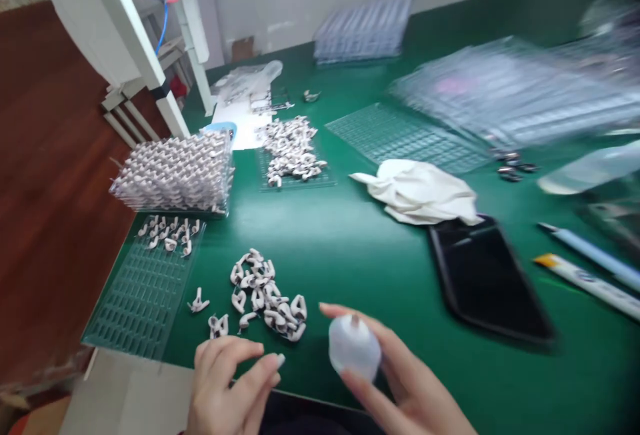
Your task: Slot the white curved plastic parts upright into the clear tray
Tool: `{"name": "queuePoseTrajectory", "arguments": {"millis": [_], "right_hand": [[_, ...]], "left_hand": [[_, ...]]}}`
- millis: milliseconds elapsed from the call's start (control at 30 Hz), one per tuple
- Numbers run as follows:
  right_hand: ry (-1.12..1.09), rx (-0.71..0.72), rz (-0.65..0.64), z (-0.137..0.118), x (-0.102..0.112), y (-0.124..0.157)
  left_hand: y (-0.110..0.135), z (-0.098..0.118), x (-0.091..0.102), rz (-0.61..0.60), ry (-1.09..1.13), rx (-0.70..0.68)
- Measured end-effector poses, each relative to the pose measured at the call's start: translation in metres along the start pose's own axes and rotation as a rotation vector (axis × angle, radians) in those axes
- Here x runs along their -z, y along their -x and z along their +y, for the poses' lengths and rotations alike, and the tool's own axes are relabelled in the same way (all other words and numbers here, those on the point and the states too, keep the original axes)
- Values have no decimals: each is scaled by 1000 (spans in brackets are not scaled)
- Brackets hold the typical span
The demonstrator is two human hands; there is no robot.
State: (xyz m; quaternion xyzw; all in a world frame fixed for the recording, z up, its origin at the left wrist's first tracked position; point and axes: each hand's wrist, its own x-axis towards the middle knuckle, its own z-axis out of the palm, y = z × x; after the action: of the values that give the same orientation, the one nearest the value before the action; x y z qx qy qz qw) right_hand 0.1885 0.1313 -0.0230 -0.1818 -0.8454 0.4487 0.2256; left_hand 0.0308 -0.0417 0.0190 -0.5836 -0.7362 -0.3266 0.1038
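In my right hand (pixel 395 382) is a small translucent white squeeze bottle (pixel 353 348) with a brownish tip, gripped between thumb and fingers above the green table's front edge. To its left my left hand (pixel 235 382) hovers with bent fingers; thumb and forefinger are apart, with nothing visible between them. Just beyond the left hand lies a loose pile of small white hooked parts (pixel 257 282), like earbud shells. Another such part (pixel 199 302) rests apart on the left. A clear slotted tray (pixel 145 295) holds several of these parts at its far end.
Stacked trays full of white parts (pixel 175 168) stand at the left edge. Behind the pile is another heaped tray (pixel 293 152). A white cloth (pixel 420 188) overlaps a black phone-like slab (pixel 490 275). Pens (pixel 590 255) and clear trays (pixel 510 88) occupy the right.
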Motion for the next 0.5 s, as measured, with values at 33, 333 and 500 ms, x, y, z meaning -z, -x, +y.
{"name": "queuePoseTrajectory", "arguments": {"millis": [33, 333, 500], "right_hand": [[66, -19, 70, 7, 4, -6], [340, 33, -123, 52, 65, -45], [602, -264, 201, 91, 133, -118]], "left_hand": [[-3, -1, -1, 19, -9, 10], [-15, -3, -5, 117, -35, -9], [-19, 13, -1, 147, -52, 22]]}}
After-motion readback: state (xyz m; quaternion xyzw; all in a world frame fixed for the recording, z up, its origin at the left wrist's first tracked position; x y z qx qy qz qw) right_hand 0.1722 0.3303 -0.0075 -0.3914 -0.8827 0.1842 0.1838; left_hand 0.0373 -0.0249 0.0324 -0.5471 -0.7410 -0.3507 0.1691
